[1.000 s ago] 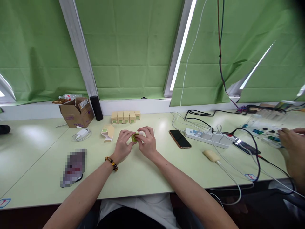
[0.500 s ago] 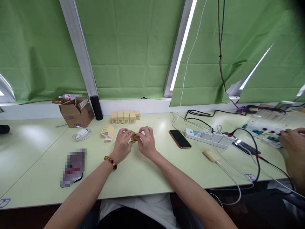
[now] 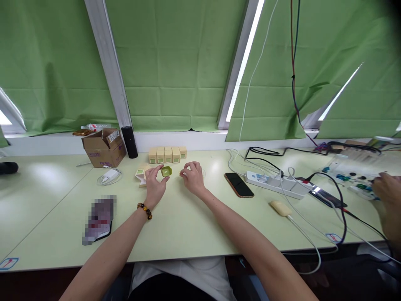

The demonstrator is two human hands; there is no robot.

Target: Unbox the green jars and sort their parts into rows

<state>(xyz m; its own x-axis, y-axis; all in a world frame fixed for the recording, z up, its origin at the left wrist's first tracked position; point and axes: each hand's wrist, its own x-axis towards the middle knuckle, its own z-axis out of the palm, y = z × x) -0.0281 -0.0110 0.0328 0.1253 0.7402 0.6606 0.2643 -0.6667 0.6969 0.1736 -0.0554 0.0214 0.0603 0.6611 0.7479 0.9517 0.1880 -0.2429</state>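
Note:
A small green dish (image 3: pixel 166 171) with a wavy rim is held between the thumb and fingers of my left hand (image 3: pixel 156 184), its hollow side facing me. My right hand (image 3: pixel 193 179) is apart from it, to the right. Its fingertips are pinched together over the table, with a tiny pale yellowish bit at the tips that is too small to name. An opened small cream carton (image 3: pixel 140 172) stands partly hidden behind my left hand. Beyond both hands sits a row of several small closed cartons (image 3: pixel 164 154) with green labels.
A brown cardboard box (image 3: pixel 103 150), a black cylinder (image 3: pixel 129 142) and a white charger (image 3: pixel 109 176) stand at the left. To the right lie a phone (image 3: pixel 239 184), a power strip (image 3: pixel 275 184), a cream mouse-shaped device (image 3: pixel 280 208) and cables. Another person's hand (image 3: pixel 388 190) is at far right.
My hands have moved apart. The green dish has gone left with my left hand, and my right hand has come away from it. The view has shifted slightly.

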